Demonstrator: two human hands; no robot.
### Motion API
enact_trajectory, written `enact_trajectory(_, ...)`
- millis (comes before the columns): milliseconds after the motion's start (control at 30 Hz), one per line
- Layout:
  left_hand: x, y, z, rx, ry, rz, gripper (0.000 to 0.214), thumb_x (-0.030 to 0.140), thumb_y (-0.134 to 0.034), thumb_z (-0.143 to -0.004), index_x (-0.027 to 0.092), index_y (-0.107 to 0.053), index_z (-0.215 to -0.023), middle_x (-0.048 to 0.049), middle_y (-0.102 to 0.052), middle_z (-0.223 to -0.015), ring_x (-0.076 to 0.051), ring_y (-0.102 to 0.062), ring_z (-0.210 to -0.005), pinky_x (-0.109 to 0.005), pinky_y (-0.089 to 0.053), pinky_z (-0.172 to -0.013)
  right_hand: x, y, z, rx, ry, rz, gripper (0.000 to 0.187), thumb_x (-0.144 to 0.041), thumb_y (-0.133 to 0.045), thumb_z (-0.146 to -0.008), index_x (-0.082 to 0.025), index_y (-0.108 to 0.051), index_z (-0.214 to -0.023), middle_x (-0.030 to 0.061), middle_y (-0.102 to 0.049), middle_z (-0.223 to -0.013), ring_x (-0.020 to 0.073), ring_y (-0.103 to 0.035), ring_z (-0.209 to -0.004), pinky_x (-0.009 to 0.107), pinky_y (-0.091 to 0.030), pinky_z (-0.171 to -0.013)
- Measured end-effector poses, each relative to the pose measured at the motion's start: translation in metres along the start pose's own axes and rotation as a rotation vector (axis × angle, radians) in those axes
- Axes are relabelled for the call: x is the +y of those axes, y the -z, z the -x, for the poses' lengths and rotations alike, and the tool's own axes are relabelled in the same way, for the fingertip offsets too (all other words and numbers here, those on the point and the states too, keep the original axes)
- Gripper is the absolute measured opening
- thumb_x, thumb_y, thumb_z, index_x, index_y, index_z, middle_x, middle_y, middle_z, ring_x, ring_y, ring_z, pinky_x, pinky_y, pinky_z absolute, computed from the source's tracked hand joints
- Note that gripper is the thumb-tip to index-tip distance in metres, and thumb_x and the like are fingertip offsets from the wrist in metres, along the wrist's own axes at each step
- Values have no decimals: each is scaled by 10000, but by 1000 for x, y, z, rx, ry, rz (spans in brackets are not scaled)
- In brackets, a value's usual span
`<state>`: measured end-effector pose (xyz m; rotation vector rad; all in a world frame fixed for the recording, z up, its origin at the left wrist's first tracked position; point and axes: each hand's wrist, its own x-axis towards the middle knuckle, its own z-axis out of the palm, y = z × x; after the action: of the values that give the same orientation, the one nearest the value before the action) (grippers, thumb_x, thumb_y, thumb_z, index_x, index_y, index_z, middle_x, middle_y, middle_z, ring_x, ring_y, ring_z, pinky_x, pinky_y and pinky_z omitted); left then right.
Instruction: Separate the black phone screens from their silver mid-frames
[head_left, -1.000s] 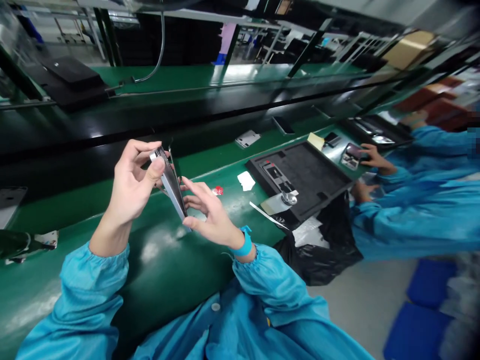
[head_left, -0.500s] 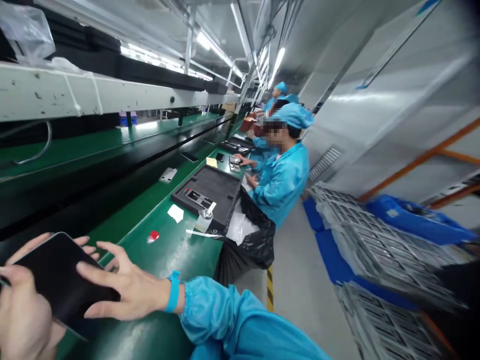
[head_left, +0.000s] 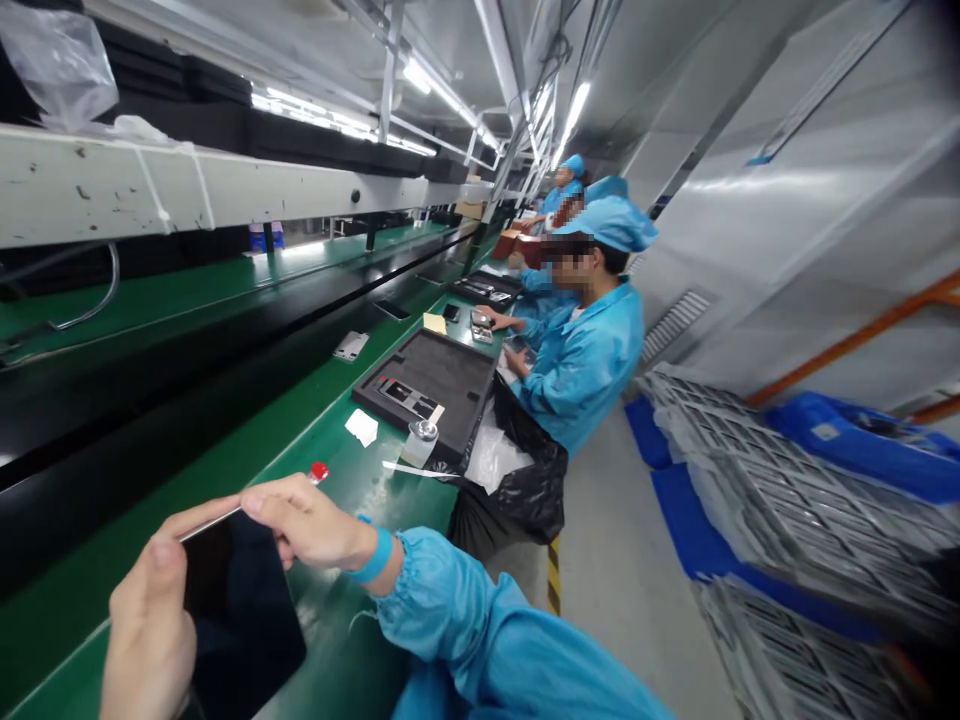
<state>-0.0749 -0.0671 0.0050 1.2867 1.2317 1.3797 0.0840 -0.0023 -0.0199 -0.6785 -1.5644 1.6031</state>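
Between my hands is a smartphone (head_left: 236, 610) with a dark, glossy face and a thin metal edge, tilted above the green bench. My left hand (head_left: 154, 625) wraps its left side, thumb along the edge near the top corner; fingers beneath the phone are hidden. At the top right corner, my right hand (head_left: 311, 525) pinches the edge between thumb and fingers. A blue band circles my right wrist. Just beyond that hand lies a small red object (head_left: 319, 470) on the bench.
A black foam tray (head_left: 442, 365) holds phone parts. Near it stand a dispenser bottle (head_left: 421, 440), a white scrap (head_left: 362, 428) and a black bag (head_left: 536, 480). A co-worker in blue (head_left: 592, 340) sits along the bench (head_left: 337, 520). Stacked trays (head_left: 757, 480) stand right of the aisle.
My right hand has gone from spread fingers over the phone's face to pinching its top corner. The phone and my left hand have shifted right in view, and the phone has turned.
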Motion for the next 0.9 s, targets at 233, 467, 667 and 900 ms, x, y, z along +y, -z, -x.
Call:
enact_trajectory(233, 25, 4, -2, 146, 17, 487, 612, 768, -575, -997, 241, -715, -1273, -106, -858, -1022, -297, -839, -817, -462, -713, -737, -1, -22, 36, -53, 252, 281, 588, -737, -440, -1085, -204, -642, -939, 20, -618, -855, 174, -550, -784, 309, -516, -751)
enact_trajectory(467, 37, 20, 0, 128, -65, 824, 575, 750, -584, -1009, 234, -638, -1255, -115, -841, -1136, -282, -847, -854, -445, -710, -756, 15, -14, 71, -298, 279, 465, 584, -502, -313, -1175, -262, -790, -939, 66, -792, -845, 245, -751, -820, 371, -578, -795)
enact_trajectory(667, 34, 15, 9, -47, -108, 955, 518, 605, -737, -989, 309, -586, -1386, -89, -819, -1256, -257, -839, -961, -403, -712, -797, 18, -21, 77, -292, 345, 415, 638, -490, -295, -1177, -254, -621, -682, 8, -690, -567, 180, -657, -512, 342, -510, -617)
enact_trajectory(900, 35, 13, 15, -111, -213, 850, 340, 288, -756, -1026, 286, -654, -1350, -71, -826, -1163, -195, -813, -891, -345, -694, -807, 38, -26, 81, -225, 367, 398, 659, -544, -336, -1160, -264, -662, -661, 12, -699, -578, 202, -693, -554, 377, -520, -650)
